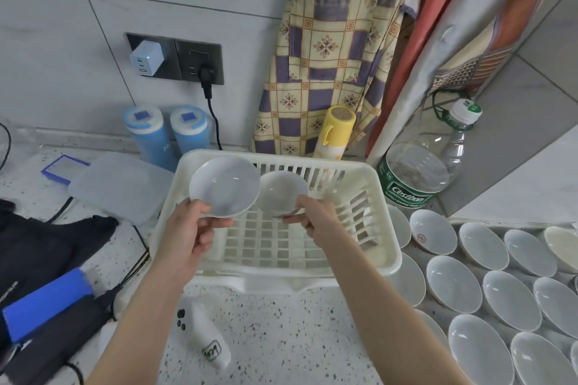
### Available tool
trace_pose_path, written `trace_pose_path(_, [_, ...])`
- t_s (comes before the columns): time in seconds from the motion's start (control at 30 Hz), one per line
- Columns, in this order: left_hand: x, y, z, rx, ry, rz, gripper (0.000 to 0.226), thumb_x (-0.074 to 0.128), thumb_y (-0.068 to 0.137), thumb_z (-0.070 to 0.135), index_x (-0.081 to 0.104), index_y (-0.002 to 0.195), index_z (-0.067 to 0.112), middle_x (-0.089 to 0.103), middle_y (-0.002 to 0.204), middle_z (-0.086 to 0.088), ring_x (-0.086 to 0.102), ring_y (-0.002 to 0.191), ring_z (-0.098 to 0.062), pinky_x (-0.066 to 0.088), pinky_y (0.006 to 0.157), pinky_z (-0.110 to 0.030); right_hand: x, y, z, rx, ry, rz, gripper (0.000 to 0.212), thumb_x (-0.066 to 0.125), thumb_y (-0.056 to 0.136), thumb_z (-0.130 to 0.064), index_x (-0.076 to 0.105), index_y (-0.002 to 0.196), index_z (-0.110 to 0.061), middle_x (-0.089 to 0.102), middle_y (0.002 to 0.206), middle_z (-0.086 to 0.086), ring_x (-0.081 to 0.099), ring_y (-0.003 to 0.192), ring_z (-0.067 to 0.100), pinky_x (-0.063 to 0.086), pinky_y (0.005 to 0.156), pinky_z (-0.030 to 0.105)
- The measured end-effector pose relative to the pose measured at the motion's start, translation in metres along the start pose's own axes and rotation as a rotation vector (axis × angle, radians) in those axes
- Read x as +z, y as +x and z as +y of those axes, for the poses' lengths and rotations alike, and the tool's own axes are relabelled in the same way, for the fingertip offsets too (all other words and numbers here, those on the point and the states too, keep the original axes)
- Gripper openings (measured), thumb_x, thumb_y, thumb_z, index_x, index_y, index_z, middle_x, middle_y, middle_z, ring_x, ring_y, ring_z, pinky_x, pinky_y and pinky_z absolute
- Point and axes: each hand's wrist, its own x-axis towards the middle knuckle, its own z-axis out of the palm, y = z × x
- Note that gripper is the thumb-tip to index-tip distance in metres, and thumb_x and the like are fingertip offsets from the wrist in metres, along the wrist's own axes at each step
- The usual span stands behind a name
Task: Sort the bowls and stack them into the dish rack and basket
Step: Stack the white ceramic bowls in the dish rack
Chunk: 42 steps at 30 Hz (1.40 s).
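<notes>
White plastic forms the slatted dish rack (353, 197) that sits on the speckled countertop (281, 331) in the head view, and both hands are raised over it. The left hand (190, 234) pinches the near rim of a larger white bowl (223, 186), thumb on the inside and fingers curled beneath, holding it tilted above the rack's left rear corner. The right hand (316, 216) grips a smaller white bowl (281, 192) by its lower edge, just to the right of the first, the 2 rims nearly touching. More white bowls (488, 300) lie overlapping in rows on the counter to the right of the rack. Behind the rack stand 2 blue canisters (165, 131), a yellow mug (336, 131) upside down, and a clear water jug (428, 162) against the tiled wall.
</notes>
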Motion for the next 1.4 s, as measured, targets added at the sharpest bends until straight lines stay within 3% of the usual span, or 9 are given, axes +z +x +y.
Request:
trace_pose_path(0.1, [0.006, 0.016, 0.003, 0.007, 0.029, 0.002, 0.024, 0.043, 0.088, 0.013, 0.056, 0.107, 0.016, 0.074, 0.072, -0.018, 0.032, 0.035, -0.005, 0.022, 0.032, -0.017, 0.015, 0.016, 0.005, 0.019, -0.038, -0.036, 0.009, 0.048, 0.084, -0.002, 0.057, 0.084, 0.001, 0.065, 0.049, 0.013, 0.057, 0.031, 0.010, 0.021, 0.029, 0.013])
trace_pose_path(0.3, [0.012, 0.042, 0.001, 0.050, 0.139, 0.092, 0.031, 0.044, 0.088, 0.016, 0.057, 0.116, 0.015, 0.076, 0.077, -0.017, 0.027, 0.042, -0.012, 0.023, 0.037, -0.020, 0.038, 0.034, 0.011, 0.060, -0.098, -0.080, 0.013, 0.045, 0.082, 0.002, 0.056, 0.081, -0.004, 0.067, 0.054, 0.014, 0.059, 0.033, 0.010, 0.020, 0.029, 0.013])
trace_pose_path(0.47, [0.013, 0.057, -0.001, 0.096, 0.173, 0.138, 0.030, 0.045, 0.089, 0.015, 0.059, 0.115, 0.015, 0.075, 0.073, -0.015, 0.026, 0.037, -0.011, 0.024, 0.034, -0.019, 0.044, 0.046, 0.015, 0.043, -0.117, -0.106, 0.012, 0.045, 0.083, 0.005, 0.053, 0.083, -0.004, 0.069, 0.099, 0.030, 0.045, 0.023, 0.005, 0.018, 0.029, 0.012])
trace_pose_path(0.63, [0.015, 0.062, -0.007, 0.068, 0.215, 0.141, 0.021, 0.043, 0.092, 0.014, 0.059, 0.105, 0.014, 0.074, 0.069, -0.014, 0.027, 0.033, -0.008, 0.023, 0.033, -0.017, 0.048, 0.059, 0.021, 0.064, -0.208, -0.156, 0.015, 0.044, 0.082, -0.001, 0.055, 0.091, -0.006, 0.071, 0.065, 0.013, 0.046, 0.028, 0.005, 0.019, 0.032, 0.013])
trace_pose_path(0.8, [0.017, 0.063, -0.012, 0.056, 0.275, 0.079, 0.024, 0.042, 0.090, 0.010, 0.060, 0.105, 0.012, 0.074, 0.070, -0.018, 0.027, 0.031, -0.009, 0.023, 0.033, -0.016, 0.045, 0.056, 0.028, 0.029, -0.211, -0.220, 0.016, 0.044, 0.088, -0.007, 0.059, 0.093, -0.011, 0.071, 0.063, 0.005, 0.045, 0.035, 0.004, 0.019, 0.034, 0.015])
trace_pose_path(1.0, [0.021, 0.063, -0.016, 0.028, 0.390, 0.002, 0.023, 0.043, 0.091, 0.010, 0.060, 0.103, 0.021, 0.074, 0.066, -0.015, 0.034, 0.032, -0.008, 0.026, 0.032, -0.017, 0.029, 0.043, 0.023, -0.307, -0.401, 0.132, 0.022, 0.045, 0.097, -0.036, 0.060, 0.100, -0.021, 0.070, 0.064, -0.005, 0.066, 0.063, 0.010, 0.045, 0.052, 0.024])
trace_pose_path(1.13, [0.023, 0.063, -0.021, -0.002, 0.436, -0.044, 0.026, 0.040, 0.093, 0.010, 0.060, 0.101, 0.024, 0.072, 0.062, -0.014, 0.037, 0.033, -0.007, 0.029, 0.034, -0.018, 0.026, 0.036, 0.016, -0.437, -0.359, 0.011, 0.031, 0.040, 0.098, -0.033, 0.067, 0.095, -0.017, 0.069, 0.067, -0.002, 0.066, 0.063, 0.013, 0.050, 0.063, 0.032])
trace_pose_path(1.27, [0.021, 0.064, -0.022, 0.023, 0.470, -0.054, 0.025, 0.039, 0.094, 0.010, 0.060, 0.101, 0.021, 0.071, 0.059, -0.011, 0.038, 0.033, -0.006, 0.030, 0.034, -0.017, 0.025, 0.034, 0.010, -0.463, -0.278, -0.059, 0.029, 0.042, 0.099, -0.026, 0.068, 0.091, -0.014, 0.065, 0.064, -0.006, 0.056, 0.057, 0.003, 0.040, 0.054, 0.016])
trace_pose_path(1.4, [0.019, 0.066, -0.023, 0.012, 0.502, -0.093, 0.024, 0.041, 0.094, 0.013, 0.059, 0.106, 0.021, 0.074, 0.064, -0.008, 0.041, 0.034, -0.007, 0.033, 0.035, -0.017, 0.028, 0.035, 0.007, -0.537, -0.540, -0.058, 0.014, 0.049, 0.092, -0.016, 0.060, 0.101, -0.020, 0.057, 0.062, 0.002, 0.041, 0.043, 0.005, 0.032, 0.041, 0.017])
